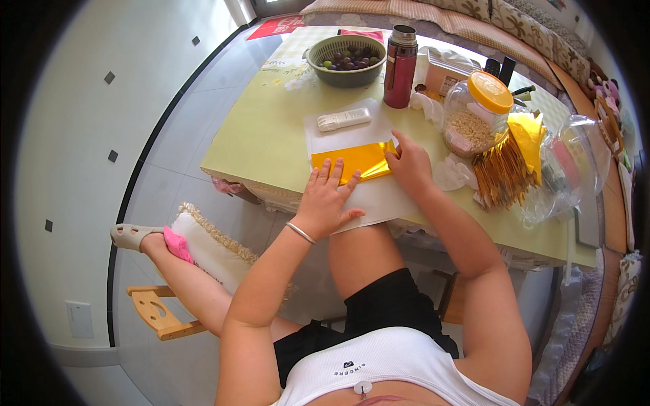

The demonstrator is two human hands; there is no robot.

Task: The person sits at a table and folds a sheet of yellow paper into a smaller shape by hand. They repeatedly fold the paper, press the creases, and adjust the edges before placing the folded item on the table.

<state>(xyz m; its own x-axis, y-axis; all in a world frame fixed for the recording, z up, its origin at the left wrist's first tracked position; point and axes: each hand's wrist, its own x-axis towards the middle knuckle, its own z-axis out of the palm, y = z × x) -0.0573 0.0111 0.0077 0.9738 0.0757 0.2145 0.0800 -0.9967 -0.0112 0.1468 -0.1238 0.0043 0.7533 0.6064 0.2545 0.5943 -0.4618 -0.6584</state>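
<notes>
At the near edge of the pale green table [250,132], both forearms [271,276] reach forward, angled inward. Left hand [327,203] is palm-down, fingers spread and pretty straight, not gripping anything, with the fingertips on the left part of the gold foil sheet [357,161]. Right hand [411,164] is at the foil's right end, fingers partly curled; can't tell if it's pinching. Foil's lying on white paper [382,201].

Dark lettering [349,371], small emblem [349,364] on white top [406,358]; pale characters [290,25] on red mat [266,31].
</notes>
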